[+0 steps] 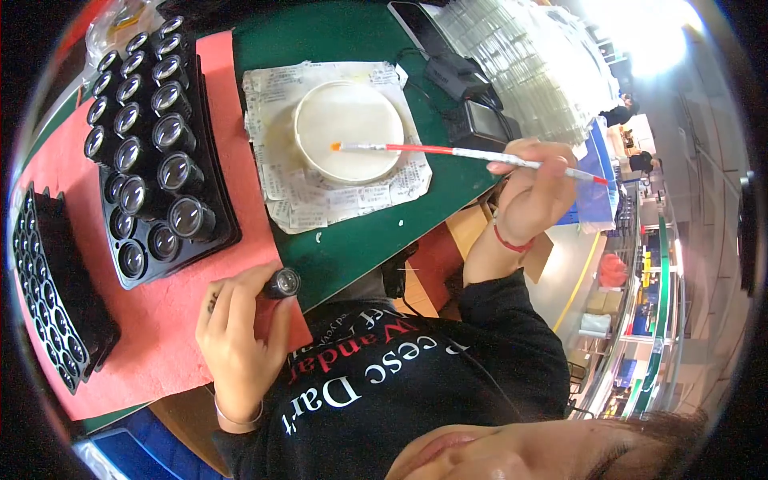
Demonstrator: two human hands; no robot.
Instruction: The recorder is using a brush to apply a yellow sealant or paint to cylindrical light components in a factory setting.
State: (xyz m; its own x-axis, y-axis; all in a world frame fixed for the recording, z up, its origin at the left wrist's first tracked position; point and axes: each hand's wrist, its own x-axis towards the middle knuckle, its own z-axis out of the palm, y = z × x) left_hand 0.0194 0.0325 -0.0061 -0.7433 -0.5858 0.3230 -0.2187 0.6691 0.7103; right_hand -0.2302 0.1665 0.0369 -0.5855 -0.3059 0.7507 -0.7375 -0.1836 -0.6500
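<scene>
Dark rectangular phone screen [414, 22] lies flat at the green table's far edge, unlit. Small black square device with a grey screen [487, 122] sits just right of the printed paper sheets. Clear plastic bag with blue panel [596, 188] at right table edge.

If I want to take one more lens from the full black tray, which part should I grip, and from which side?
Grip the lens at the tray's near end by its round black barrel, coming from above. The lenses stand upright in tight rows with glass faces up, so only the rims are free; fingers should stay off the glass. This end one, nearest the left hand, probably has the most room.
</scene>
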